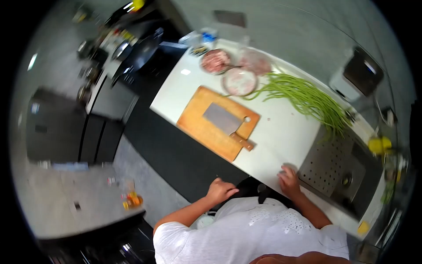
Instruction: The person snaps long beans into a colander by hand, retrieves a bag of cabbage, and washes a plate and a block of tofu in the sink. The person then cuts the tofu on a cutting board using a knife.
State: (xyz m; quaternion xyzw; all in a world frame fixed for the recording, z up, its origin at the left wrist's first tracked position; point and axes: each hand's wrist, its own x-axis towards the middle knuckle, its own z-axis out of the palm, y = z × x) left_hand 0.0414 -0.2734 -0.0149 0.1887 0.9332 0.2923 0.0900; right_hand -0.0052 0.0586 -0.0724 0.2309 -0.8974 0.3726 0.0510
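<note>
My left hand hovers in front of the counter's near edge, fingers loosely bent and holding nothing that I can see. My right hand is over the counter's front edge just left of the sink, its fingers bent and apart, with nothing in it. Beyond them a wooden cutting board lies on the counter. Flat on the board rests a cleaver, its wooden handle reaching past the board's right side. Neither hand touches the cleaver or the board.
On the white counter, long green beans lie near the wall. A bowl of cut meat, a pale plate and a plastic bag stand at the back. The sink is right; a wok sits far left.
</note>
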